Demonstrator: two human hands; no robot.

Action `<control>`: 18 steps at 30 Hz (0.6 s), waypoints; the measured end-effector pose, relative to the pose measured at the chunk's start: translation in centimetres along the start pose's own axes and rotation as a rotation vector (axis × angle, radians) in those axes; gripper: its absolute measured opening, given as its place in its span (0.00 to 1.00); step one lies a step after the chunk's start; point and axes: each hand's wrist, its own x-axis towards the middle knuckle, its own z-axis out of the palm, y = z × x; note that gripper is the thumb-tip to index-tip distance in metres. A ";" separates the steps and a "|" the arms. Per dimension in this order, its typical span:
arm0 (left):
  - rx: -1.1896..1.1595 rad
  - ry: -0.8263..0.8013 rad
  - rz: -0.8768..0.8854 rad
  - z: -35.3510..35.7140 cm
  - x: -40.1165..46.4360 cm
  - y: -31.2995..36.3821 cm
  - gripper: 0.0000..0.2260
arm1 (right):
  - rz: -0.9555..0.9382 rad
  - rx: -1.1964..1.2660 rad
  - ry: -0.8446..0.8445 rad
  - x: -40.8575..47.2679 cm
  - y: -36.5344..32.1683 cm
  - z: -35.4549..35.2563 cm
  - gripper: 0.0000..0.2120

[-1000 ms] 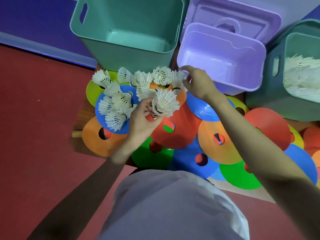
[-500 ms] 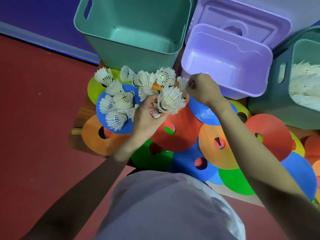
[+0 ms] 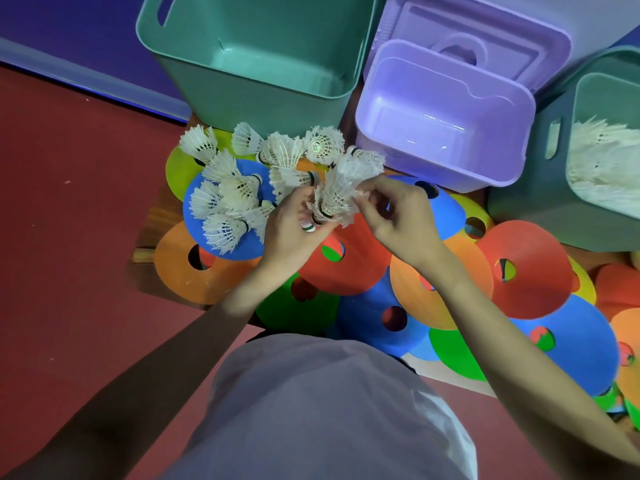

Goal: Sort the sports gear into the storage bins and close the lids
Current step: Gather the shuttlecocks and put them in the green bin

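Holding a small bunch of shuttlecocks (image 3: 334, 199) with my left hand (image 3: 291, 226), I have my fingers curled closed around their cork ends, feathers fanning up and away from me. My right hand (image 3: 398, 216) meets the bunch from the other side, thumb and fingertips pinched on the feathers of a shuttlecock at its edge; I cannot tell whether that one is already nested with the rest. More loose shuttlecocks (image 3: 235, 192) lie just left of my hands, heaped on a blue disc cone (image 3: 258, 245) and spilling toward the empty teal bin (image 3: 263, 95) beyond them. Flat disc cones (image 3: 526, 268) in red, orange, green and blue overlap across the floor beneath and to the right of my arms. Beside the teal bin stands an empty purple bin (image 3: 443, 133) with its purple lid (image 3: 485, 39) propped behind it. At the far right a grey-green bin (image 3: 530, 202) already holds a pile of white shuttlecocks (image 3: 602, 161).
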 end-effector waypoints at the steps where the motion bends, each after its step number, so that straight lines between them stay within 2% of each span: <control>1: -0.017 0.001 -0.003 -0.1 -0.1 0.0 0.26 | 0.025 0.060 -0.014 0.1 -0.1 0.1 0.04; 4: -0.101 0.008 -0.039 -0.8 -0.6 0.0 0.25 | 0.080 0.260 -0.018 0.7 -0.9 0.0 0.04; 8: -0.144 0.033 -0.050 -1.8 -1.0 -0.4 0.23 | 0.167 0.433 0.160 2.4 -1.0 -0.2 0.08; 10: -0.156 0.044 -0.062 -2.4 -1.1 -0.7 0.21 | 0.230 0.353 0.165 4.0 1.0 0.6 0.08; 13: -0.152 0.074 -0.071 -3.1 -1.1 -1.0 0.21 | 0.280 0.096 0.000 6.8 4.6 2.8 0.03; 15: -0.158 0.088 -0.075 -3.4 -1.0 -1.1 0.21 | 0.301 -0.030 -0.112 8.5 5.9 4.2 0.07; 18: -0.161 0.099 -0.074 -3.9 -1.0 -1.3 0.21 | 0.296 -0.117 -0.172 10.7 6.0 5.6 0.14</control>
